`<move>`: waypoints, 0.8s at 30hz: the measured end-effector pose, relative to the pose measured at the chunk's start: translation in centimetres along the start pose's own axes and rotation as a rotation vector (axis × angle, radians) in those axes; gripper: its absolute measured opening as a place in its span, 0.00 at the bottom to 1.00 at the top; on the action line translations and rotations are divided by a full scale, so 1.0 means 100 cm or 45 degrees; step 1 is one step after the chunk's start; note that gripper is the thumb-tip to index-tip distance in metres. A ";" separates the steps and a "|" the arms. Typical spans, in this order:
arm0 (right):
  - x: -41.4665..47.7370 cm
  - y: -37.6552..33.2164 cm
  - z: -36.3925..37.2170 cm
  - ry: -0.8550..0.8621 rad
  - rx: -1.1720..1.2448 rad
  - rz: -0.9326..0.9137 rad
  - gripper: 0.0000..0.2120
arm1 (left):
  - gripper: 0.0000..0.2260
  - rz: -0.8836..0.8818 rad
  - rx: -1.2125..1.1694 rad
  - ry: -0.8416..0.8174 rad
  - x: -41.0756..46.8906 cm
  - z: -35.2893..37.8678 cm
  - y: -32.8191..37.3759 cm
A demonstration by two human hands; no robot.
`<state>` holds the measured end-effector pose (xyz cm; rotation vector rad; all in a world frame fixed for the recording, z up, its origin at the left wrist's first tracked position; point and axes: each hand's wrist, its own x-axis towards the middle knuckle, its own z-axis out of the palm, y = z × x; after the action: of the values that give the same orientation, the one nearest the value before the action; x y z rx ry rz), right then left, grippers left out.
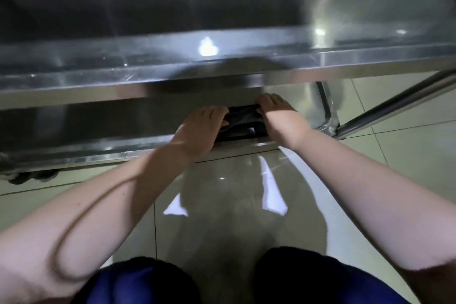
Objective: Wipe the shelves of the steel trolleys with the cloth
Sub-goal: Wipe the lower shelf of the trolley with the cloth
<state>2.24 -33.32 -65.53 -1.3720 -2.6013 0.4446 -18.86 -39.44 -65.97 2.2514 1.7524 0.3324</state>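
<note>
Steel lower shelf (pixel 93 121): the black cloth (pixel 243 122) lies on it near the front rim, at 12 o'clock from the knees (pixel 138 281), toward the shelf's 3 o'clock end. The left hand (pixel 202 128) grips the cloth's 9 o'clock edge and the right hand (pixel 278 116) its 3 o'clock edge, fingers curled onto the fabric. Judged step: squaring or refolding the cloth for a pass; next it needs pressing flat and sweeping toward 9 o'clock.
</note>
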 end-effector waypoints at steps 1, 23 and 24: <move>-0.008 -0.003 -0.010 -0.025 -0.012 -0.008 0.11 | 0.17 0.000 -0.021 -0.091 -0.005 -0.006 0.011; -0.248 -0.055 -0.333 0.102 -0.036 0.484 0.19 | 0.13 0.826 0.421 -0.360 -0.015 -0.266 0.333; -0.258 -0.059 -0.358 0.149 -0.036 0.536 0.19 | 0.16 0.809 0.475 -0.381 -0.013 -0.284 0.353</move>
<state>22.29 -51.22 -30.06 -1.8989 -2.2302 0.3676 3.18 -46.93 -27.12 2.9015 0.9784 -0.2330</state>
